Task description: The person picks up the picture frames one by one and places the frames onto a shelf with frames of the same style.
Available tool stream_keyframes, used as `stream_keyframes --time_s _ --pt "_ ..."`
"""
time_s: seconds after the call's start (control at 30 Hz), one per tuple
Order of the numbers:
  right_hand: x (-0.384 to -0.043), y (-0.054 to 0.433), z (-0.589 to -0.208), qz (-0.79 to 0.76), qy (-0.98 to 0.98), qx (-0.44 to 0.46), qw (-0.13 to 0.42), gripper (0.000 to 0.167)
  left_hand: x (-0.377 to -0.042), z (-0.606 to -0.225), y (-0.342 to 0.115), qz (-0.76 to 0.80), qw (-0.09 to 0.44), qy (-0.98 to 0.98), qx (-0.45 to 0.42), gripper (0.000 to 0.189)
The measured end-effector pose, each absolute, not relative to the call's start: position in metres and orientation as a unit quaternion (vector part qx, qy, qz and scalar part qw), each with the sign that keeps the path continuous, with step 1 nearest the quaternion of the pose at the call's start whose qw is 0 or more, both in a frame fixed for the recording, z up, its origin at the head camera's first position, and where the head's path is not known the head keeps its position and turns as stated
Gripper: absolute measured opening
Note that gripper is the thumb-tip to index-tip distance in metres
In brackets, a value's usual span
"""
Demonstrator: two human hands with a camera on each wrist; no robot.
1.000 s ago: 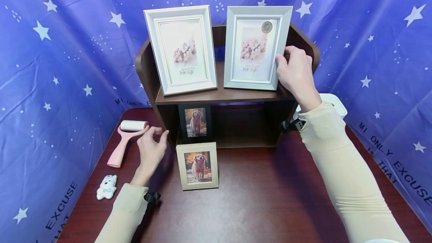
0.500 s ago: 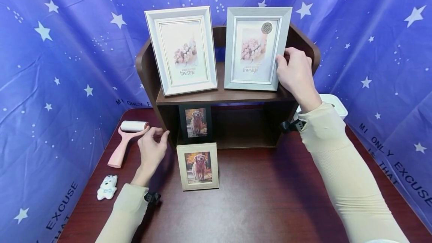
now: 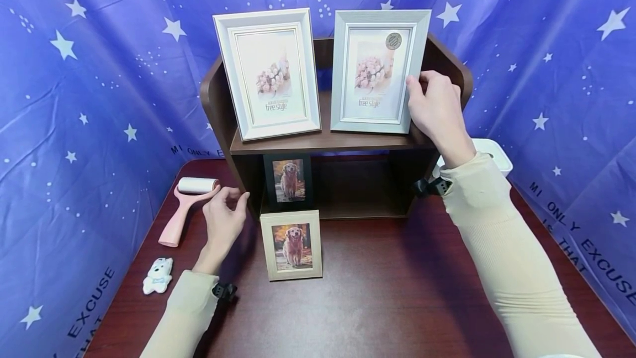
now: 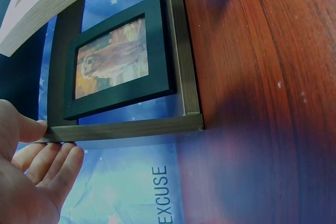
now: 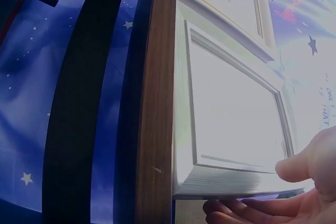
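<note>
On the top of the dark brown desk shelf [image 3: 278, 145], a silver-grey picture frame [image 3: 338, 70] stands at the right. My right hand [image 3: 437, 109] grips its right edge, thumb in front and fingers behind, as the right wrist view also shows. To its left stands a white picture frame [image 3: 312, 82]. My left hand [image 3: 223, 222] pinches the front edge of the shelf's left side panel [image 4: 126, 129], thumb and fingers on opposite sides. Inside the lower compartment is a black picture frame [image 3: 268, 181] with a dog photo. A cream picture frame [image 3: 291, 275] with the same photo stands on the table in front.
Left of the shelf lies a pink lint roller [image 3: 174, 225] with a white roll, close by the left hand. A small white bear figure [image 3: 158, 276] lies below it. Behind the shelf's right side is a white container [image 3: 499, 156]. Blue star-patterned curtain [image 3: 119, 98] surrounds the reddish-brown table [image 3: 387, 291].
</note>
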State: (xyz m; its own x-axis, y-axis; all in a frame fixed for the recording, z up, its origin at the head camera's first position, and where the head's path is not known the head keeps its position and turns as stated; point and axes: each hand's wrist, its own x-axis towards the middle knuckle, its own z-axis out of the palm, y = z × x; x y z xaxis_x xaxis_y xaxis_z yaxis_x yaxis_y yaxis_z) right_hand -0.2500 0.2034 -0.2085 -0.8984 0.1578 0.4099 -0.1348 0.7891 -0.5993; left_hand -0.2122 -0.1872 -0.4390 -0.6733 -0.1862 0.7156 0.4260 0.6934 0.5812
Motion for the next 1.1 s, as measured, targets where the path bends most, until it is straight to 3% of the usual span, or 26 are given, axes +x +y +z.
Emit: stream_keyframes --time_s 1.1 --pt "-0.194 0.21 -0.216 0.333 -0.892 0.038 0.305 0.05 -0.211 -0.438 -0.186 -0.384 0.396 -0.832 -0.065 0.013"
